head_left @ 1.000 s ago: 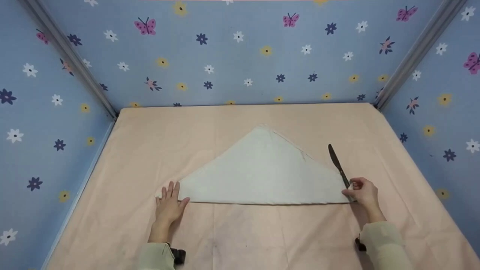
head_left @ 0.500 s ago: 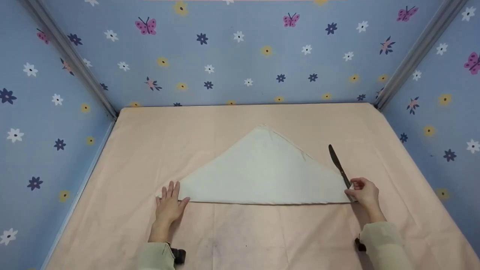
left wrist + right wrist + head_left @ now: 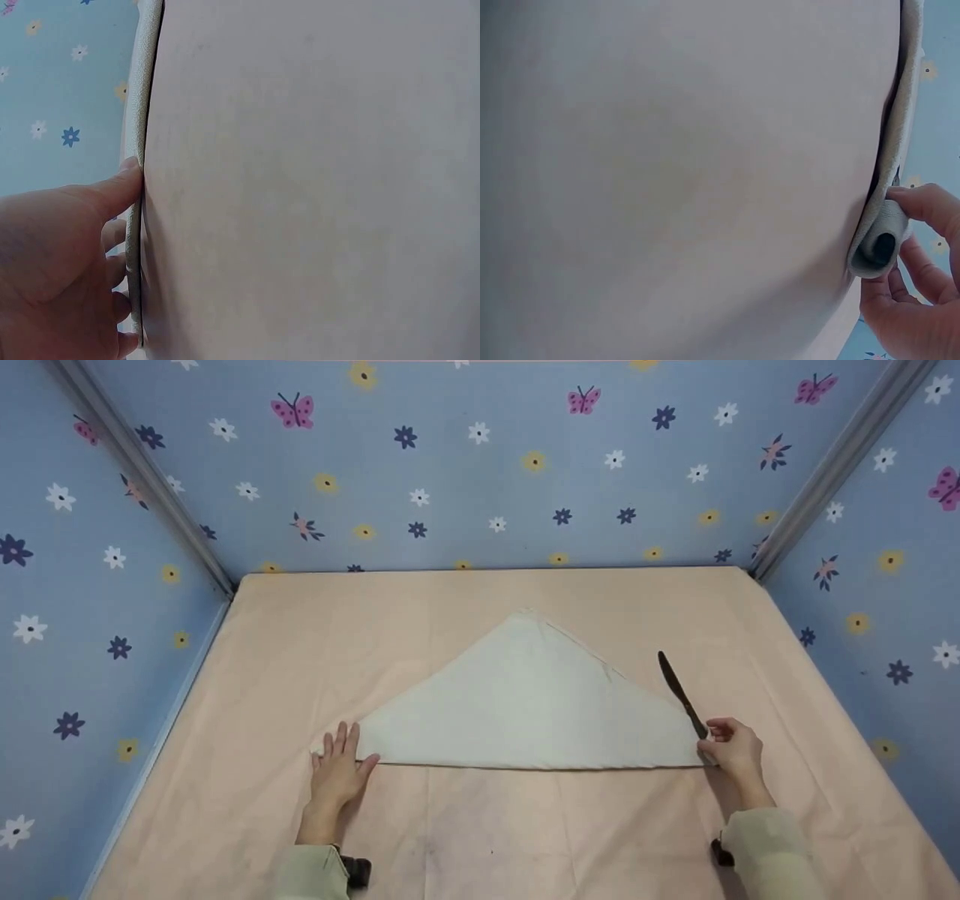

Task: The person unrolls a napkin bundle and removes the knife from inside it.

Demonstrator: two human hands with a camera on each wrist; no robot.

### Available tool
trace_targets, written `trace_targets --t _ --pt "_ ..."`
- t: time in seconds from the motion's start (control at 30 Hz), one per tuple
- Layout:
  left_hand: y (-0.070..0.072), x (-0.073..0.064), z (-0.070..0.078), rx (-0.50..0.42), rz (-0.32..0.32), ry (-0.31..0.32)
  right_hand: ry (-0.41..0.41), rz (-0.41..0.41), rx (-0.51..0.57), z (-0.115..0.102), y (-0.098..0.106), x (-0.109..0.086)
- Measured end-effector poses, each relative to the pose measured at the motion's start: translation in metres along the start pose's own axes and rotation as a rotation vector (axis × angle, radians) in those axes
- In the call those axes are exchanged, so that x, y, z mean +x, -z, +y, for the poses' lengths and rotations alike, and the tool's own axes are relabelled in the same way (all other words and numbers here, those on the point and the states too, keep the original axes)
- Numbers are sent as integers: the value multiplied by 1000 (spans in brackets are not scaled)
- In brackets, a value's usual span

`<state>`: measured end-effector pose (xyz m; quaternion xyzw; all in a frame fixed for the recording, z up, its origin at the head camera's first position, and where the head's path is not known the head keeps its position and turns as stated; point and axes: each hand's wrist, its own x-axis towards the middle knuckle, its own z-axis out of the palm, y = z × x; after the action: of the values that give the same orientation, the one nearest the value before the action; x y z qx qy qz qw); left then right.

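Observation:
A white cloth (image 3: 510, 705), folded into a triangle, lies with its long edge toward me and its point away. My left hand (image 3: 339, 769) rests on its left corner, fingers spread; in the left wrist view the thumb touches the cloth's edge (image 3: 139, 97). On the right corner lies a dark table knife (image 3: 679, 690), blade pointing away and beyond the cloth. My right hand (image 3: 736, 750) pinches that corner. In the right wrist view the cloth corner (image 3: 877, 236) curls into a small roll, with something dark inside, apparently the handle end. Most of the handle is covered.
A peach tablecloth (image 3: 450, 832) with faint creases covers the table. Blue flowered panels (image 3: 480, 472) close it in at the back and both sides, with grey posts (image 3: 825, 472) at the back corners.
My right hand has shifted slightly right and now holds the cloth's corner folded over the knife's handle, hiding its near part. The knife moved a little right. The left hand stayed still.

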<state>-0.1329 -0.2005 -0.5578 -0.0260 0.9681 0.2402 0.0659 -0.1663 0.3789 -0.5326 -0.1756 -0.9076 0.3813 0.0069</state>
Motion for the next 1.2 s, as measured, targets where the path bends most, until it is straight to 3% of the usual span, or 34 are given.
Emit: trace_targets --t 0.47,0.93,1.2 --pt "-1 1 -1 5 -8 15 47 25 10 7 8 -4" --pt "0 2 -2 3 -24 13 -13 58 37 10 15 -6" --pt "0 0 0 -2 -19 2 17 115 17 16 15 -4"
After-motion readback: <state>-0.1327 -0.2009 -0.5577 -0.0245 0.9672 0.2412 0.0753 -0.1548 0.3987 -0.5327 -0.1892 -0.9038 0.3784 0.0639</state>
